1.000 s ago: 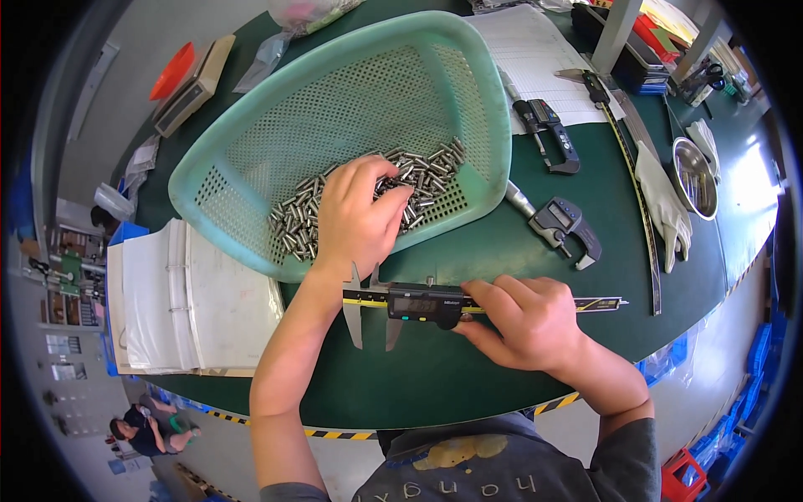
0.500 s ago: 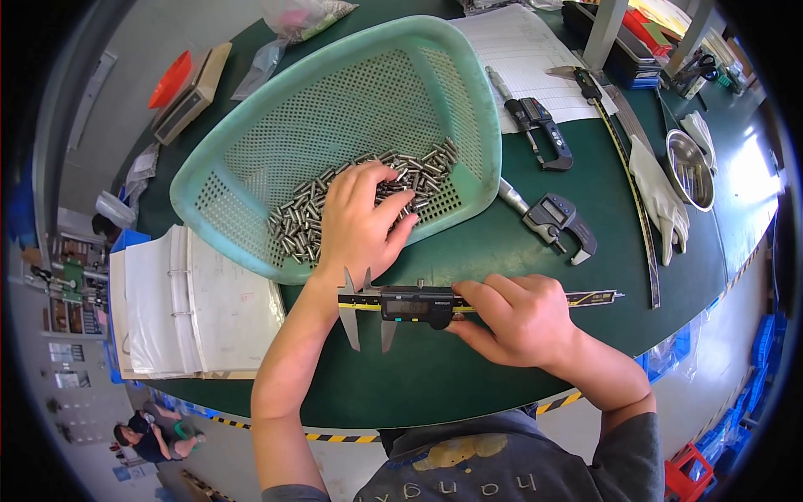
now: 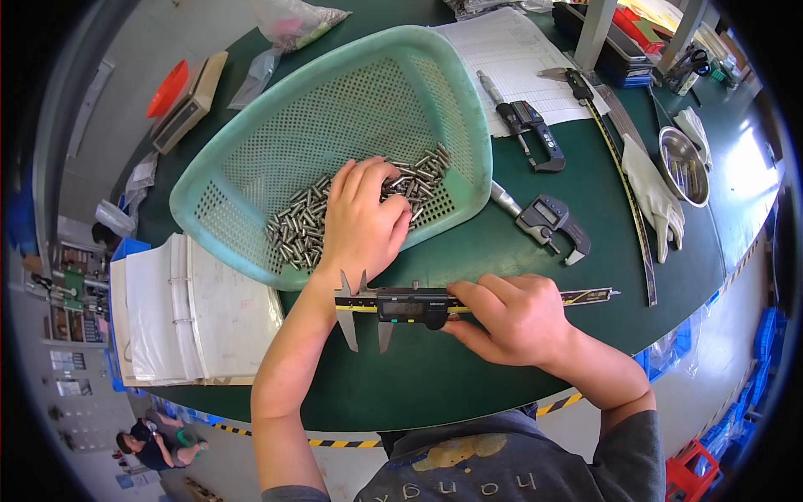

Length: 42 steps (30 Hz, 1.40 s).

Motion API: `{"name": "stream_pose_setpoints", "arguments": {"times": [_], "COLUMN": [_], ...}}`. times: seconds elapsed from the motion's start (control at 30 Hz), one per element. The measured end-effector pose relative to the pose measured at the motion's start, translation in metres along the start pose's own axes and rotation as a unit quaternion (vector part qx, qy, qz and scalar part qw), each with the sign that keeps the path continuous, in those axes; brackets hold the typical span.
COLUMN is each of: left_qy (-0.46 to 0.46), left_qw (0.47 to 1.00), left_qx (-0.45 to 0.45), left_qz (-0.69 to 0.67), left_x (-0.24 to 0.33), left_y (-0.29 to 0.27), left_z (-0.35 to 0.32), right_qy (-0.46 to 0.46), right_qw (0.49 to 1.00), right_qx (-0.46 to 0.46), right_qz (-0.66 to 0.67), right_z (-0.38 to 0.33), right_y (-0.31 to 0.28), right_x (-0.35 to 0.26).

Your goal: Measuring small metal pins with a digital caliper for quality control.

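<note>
My left hand (image 3: 361, 219) reaches over the near rim of a green perforated plastic basket (image 3: 251, 100), among short shiny metal pins (image 3: 308, 216) heaped along its near side. Its fingers are bent and drawn together, with their tips down at the pins; what they pinch, if anything, is hidden. My right hand (image 3: 520, 318) is closed around the beam of a digital caliper (image 3: 413, 308), thumb and fingers just right of the display. The caliper lies level across the front of me, jaws to the left, slightly parted with nothing between them. Its jaw end overlaps my left wrist.
Two digital micrometers (image 3: 535, 132) (image 3: 552, 219) lie right of the basket. Beyond are paper sheets (image 3: 519, 58), a second caliper (image 3: 615, 142), white gloves (image 3: 651, 188) and a metal bowl (image 3: 686, 167). An open binder (image 3: 226, 322) is at left, a scale (image 3: 191, 105) at far left.
My left fingers have drawn closer together over the pins, the thumb nearer the forefinger. The right hand and caliper keep nearly the same place; the whole view has shifted slightly.
</note>
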<state>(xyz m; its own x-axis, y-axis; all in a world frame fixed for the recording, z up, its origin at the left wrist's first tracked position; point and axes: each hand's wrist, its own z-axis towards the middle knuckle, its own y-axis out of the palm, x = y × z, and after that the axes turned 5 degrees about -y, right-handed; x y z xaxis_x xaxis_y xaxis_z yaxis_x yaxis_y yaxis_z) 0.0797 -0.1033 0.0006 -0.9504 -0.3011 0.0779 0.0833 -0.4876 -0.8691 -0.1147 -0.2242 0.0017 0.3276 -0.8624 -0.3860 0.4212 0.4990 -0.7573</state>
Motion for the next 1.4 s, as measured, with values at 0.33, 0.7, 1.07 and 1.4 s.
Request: {"name": "stream_pose_setpoints", "arguments": {"times": [0.33,0.7,1.07,1.4], "left_qy": [-0.315,-0.366,-0.343,-0.342], "left_qw": [0.793,0.622,0.683,0.649], "left_qx": [0.066,0.079,0.105,0.144], "left_qz": [-0.518,-0.688,-0.637,-0.664], "left_x": [0.01,0.04,0.057,0.064], "left_y": [-0.02,-0.024,-0.028,-0.027], "left_z": [-0.063,-0.12,-0.121,-0.121], "right_qy": [0.013,0.073,0.099,0.099], "right_qw": [0.998,0.996,0.995,0.995], "right_qx": [0.061,0.048,0.029,-0.004], "right_qz": [-0.018,-0.009,0.019,0.023], "right_z": [0.005,0.005,0.0,0.0], "right_y": [-0.011,-0.004,-0.002,-0.001], "right_x": [0.002,0.009,0.013,0.01]}}
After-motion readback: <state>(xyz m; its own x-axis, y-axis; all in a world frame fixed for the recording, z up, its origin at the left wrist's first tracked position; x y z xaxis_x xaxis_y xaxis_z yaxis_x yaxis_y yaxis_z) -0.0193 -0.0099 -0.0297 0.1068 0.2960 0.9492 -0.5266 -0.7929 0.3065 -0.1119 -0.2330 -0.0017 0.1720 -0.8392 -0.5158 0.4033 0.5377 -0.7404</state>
